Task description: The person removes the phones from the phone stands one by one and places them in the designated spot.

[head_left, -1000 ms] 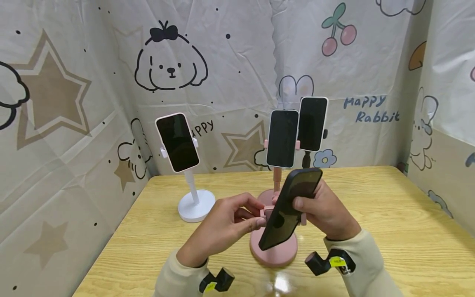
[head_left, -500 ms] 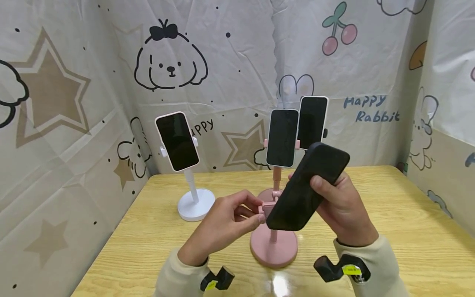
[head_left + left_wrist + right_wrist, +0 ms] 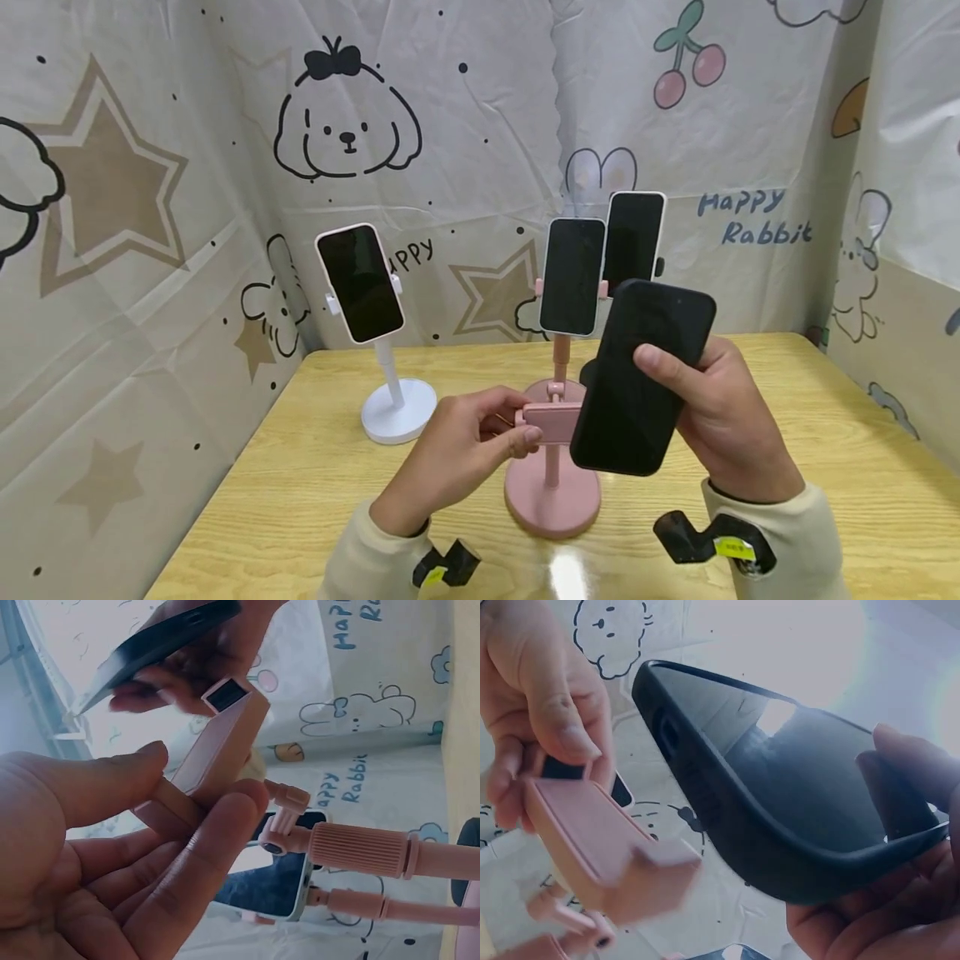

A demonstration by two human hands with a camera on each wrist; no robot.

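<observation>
My right hand [image 3: 723, 408] holds a smartphone [image 3: 626, 408] in a black case, thumb across its screen, fingers behind. In the right wrist view the phone [image 3: 795, 780] tilts with a glossy reflection on its screen. A pink phone stand [image 3: 552, 508] stands upright in front of me. My left hand [image 3: 465, 454] pinches the left end of its clamp [image 3: 551, 423] between thumb and fingers. The left wrist view shows the clamp [image 3: 232, 742] from the side, with the phone [image 3: 165, 641] apart from it. In the head view the phone overlaps the clamp's right end.
On the left, a white stand [image 3: 397, 412] carries a phone [image 3: 360, 283]. Behind the near stand, another pink stand [image 3: 561, 354] bears a phone [image 3: 572, 275]. A further phone [image 3: 635, 233] stands at the back right. A patterned cloth [image 3: 480, 108] encloses the wooden table [image 3: 285, 500].
My right hand has moved the phone right and up, away from the clamp, and turned it more upright. More of the clamp now shows. My left hand has stayed at the clamp.
</observation>
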